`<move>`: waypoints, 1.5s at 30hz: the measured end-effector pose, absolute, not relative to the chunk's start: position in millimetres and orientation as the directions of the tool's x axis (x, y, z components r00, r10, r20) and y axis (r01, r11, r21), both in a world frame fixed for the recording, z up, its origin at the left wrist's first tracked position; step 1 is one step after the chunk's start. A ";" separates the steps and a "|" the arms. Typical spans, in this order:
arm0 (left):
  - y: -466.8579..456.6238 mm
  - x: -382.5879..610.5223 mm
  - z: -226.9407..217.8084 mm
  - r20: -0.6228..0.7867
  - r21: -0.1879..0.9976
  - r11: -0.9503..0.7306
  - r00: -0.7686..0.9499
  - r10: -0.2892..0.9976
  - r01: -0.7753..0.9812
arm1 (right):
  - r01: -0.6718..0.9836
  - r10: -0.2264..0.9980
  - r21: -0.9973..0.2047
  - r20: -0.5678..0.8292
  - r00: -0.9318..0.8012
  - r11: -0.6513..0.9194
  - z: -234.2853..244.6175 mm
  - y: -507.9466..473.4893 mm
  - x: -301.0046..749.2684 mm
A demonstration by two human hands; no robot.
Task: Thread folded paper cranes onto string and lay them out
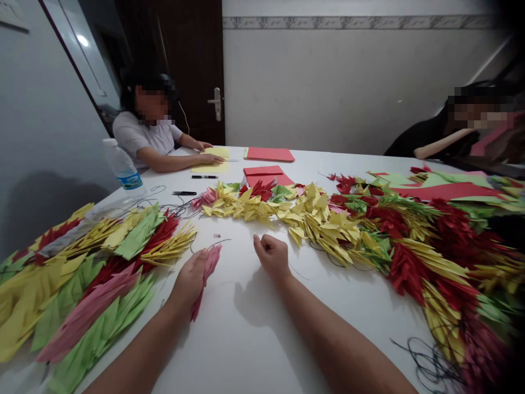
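Your left hand [189, 280] grips a folded pink bundle [210, 276] over the white counter [250, 350]; your right hand [273, 254] is curled into a fist, well apart from it and near the yellow chain [315, 223]. Colored strands [92, 295] lie to your left, below the bottle [128, 174]. Across from you, a co-worker [143, 128] rests both hands on yellow paper [205, 168] beside red sheets [271, 155].

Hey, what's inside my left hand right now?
Pink folded paper sticks out of your left hand, with dark string just beyond it. Your hand covers the rest, so what sits deeper in the grip can't be seen.
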State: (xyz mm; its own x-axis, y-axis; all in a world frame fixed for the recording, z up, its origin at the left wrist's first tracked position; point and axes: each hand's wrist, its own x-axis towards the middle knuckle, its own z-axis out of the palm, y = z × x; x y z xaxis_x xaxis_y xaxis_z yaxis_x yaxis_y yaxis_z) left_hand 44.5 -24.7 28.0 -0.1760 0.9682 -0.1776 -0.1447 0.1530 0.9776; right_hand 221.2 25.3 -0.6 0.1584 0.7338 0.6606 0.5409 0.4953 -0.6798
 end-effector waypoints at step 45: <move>-35.0 40.3 13.3 0.301 0.948 -0.186 0.542 0.785 -0.257 | 0.828 0.268 0.111 0.915 -0.301 0.550 224.7 -17.9 207.1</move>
State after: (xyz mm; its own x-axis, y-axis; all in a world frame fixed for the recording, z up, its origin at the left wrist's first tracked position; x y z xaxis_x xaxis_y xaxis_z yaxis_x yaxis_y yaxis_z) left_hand 40.3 -35.0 13.3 0.5420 0.7848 0.3006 -0.2570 -0.1858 0.9484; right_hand 207.1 -17.9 224.7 -0.3009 0.2676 0.9153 0.8276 0.5502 0.1112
